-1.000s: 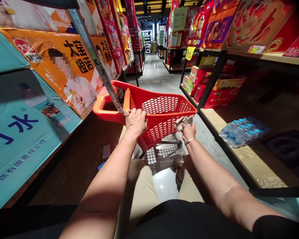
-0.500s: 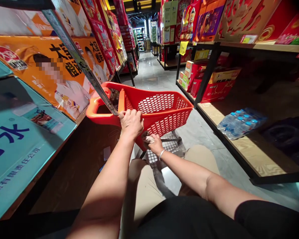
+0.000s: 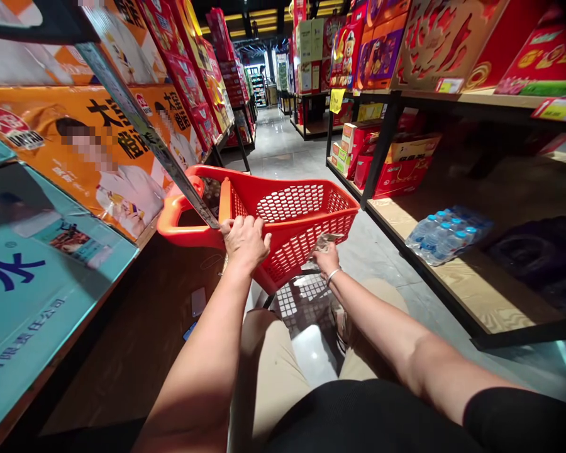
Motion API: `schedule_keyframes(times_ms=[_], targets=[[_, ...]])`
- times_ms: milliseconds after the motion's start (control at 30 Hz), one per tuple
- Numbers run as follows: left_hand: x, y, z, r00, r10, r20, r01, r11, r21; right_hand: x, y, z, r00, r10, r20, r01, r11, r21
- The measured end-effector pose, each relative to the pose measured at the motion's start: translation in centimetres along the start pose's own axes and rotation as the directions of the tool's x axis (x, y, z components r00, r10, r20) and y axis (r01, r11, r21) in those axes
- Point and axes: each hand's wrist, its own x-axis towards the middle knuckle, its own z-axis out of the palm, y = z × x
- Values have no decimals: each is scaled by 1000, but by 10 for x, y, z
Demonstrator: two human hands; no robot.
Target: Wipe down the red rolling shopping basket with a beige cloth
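An orange plastic shopping basket cart (image 3: 283, 236) with perforated sides stands in front of me. My left hand (image 3: 246, 242) is closed on the cart's near rim, beside the lower end of a worn metal bar (image 3: 146, 132). My right hand (image 3: 327, 257) is closed on a crumpled, greyish-brown cloth (image 3: 326, 240), which lies against the outer side of the basket near its far end. A pale band circles my right wrist.
Orange packs (image 3: 75, 151) and a light-blue carton (image 3: 42, 251) stack up at the left. On the right a low wooden shelf (image 3: 514, 302) bears wrapped water bottles (image 3: 441, 234) and red gift boxes (image 3: 405, 167). A phone (image 3: 199, 302) lies low at the left.
My right hand has moved right and slightly up along the basket's side with the cloth. My left hand keeps its hold on the rim. The view has shifted slightly.
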Motion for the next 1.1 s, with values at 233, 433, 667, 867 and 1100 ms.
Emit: schedule_keyframes(times_ms=[233, 433, 667, 867, 1100], targets=[[-1, -1, 1, 1000, 6, -19, -6, 1000, 18, -23, -61, -22, 802, -597, -34, 598, 799, 60], [-3, -5, 4, 999, 10, -43, -10, 1000, -4, 42, -72, -90, 725, -624, 291, 679, 576, -455], [-2, -7, 3, 999, 12, -45, -13, 1000, -2, 115, -46, -154, 906, -279, 318, 423, 571, -704], [5, 6, -6, 998, -35, 53, 35, 999, 9, 65, -88, -103, 757, -433, 489, 634, 669, -389], [0, 3, -9, 992, 60, 113, -62, 998, 12, 59, -98, -94, 715, -468, 519, 684, 621, -384]])
